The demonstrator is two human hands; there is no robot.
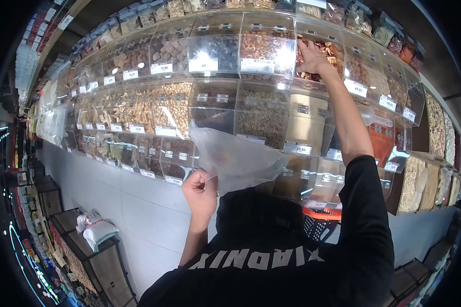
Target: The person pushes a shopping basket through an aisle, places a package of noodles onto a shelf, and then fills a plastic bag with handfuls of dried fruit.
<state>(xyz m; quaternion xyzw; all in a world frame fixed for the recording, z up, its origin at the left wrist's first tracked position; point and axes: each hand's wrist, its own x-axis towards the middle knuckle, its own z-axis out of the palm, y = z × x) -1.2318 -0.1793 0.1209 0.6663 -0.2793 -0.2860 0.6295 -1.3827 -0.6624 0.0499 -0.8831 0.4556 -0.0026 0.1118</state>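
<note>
In the head view my left hand point(200, 190) is closed in a pinch on the edge of a translucent plastic bag point(235, 158). The bag hangs out to the right in front of the lower bins, with its film spread wide. My right hand point(312, 59) reaches up into a clear top-row bin of red and orange dried pieces point(333, 51) that look like dried chillies. Its fingers are apart and point down at the pieces. Just left of it is a bin of pale dried rings point(261, 46).
Rows of clear bins with price labels point(298, 148) curve across the view. A scoop point(376, 117) lies by my right forearm. An orange-rimmed basket point(321, 214) is low in front of me. White packages point(100, 233) sit on a dark shelf at lower left. Bagged goods point(358, 23) line the top.
</note>
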